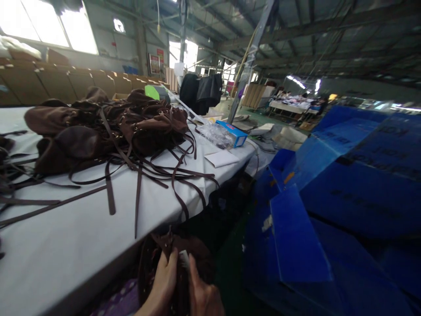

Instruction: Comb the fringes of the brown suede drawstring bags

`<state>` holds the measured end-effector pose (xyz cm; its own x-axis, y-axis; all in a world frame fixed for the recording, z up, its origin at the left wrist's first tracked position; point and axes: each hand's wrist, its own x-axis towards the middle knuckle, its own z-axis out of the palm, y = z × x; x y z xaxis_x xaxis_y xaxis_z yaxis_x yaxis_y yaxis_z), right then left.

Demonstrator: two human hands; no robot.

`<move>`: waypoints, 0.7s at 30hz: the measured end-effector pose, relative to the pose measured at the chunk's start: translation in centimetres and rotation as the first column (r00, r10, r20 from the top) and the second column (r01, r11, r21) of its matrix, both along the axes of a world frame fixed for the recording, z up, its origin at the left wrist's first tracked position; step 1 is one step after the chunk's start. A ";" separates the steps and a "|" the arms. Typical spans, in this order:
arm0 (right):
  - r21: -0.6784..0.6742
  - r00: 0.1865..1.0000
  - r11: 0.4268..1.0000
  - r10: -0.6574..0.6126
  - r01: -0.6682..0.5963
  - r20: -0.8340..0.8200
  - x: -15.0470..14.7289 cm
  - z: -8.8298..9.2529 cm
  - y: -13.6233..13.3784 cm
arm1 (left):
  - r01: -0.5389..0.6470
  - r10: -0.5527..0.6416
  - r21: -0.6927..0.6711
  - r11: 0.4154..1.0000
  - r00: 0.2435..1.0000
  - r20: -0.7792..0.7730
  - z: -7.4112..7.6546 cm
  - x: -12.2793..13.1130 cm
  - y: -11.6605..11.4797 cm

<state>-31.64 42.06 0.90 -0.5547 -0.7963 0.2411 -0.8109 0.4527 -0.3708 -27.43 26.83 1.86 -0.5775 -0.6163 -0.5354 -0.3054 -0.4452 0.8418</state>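
Head view: brown bag [197, 252] sits low, just below the near edge of the table [82, 245], held between both hands. Left hand [164, 281] has its fingers curled shut on the bag's fabric. Right hand [204, 298] is closed, thumb pressing a pale tag [184, 260] against the bag. Gripping from both sides probably keeps the soft material steady. On the table: pile of brown bags [108, 127], their straps [148, 175] trailing toward the edge. At the table's far end: small blue box [235, 134], contents not visible. Right of the table: blue crates [345, 197], flaps open, insides can't be made out.
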 end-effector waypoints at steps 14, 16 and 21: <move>0.712 0.915 0.622 -0.396 0.326 -0.073 -10.2 -7.7 7.5 | 0.072 -0.072 -0.028 0.997 0.997 0.011 0.1 2.7 -0.3; 0.710 0.908 0.619 -0.413 0.336 -0.070 -10.3 -8.4 8.2 | 0.075 -0.075 0.002 0.997 0.997 0.015 -0.3 2.6 0.2; 0.676 0.897 0.639 -0.435 0.367 -0.076 -9.2 -10.3 7.6 | 0.177 -0.178 0.084 0.981 0.984 0.011 -1.4 2.8 1.1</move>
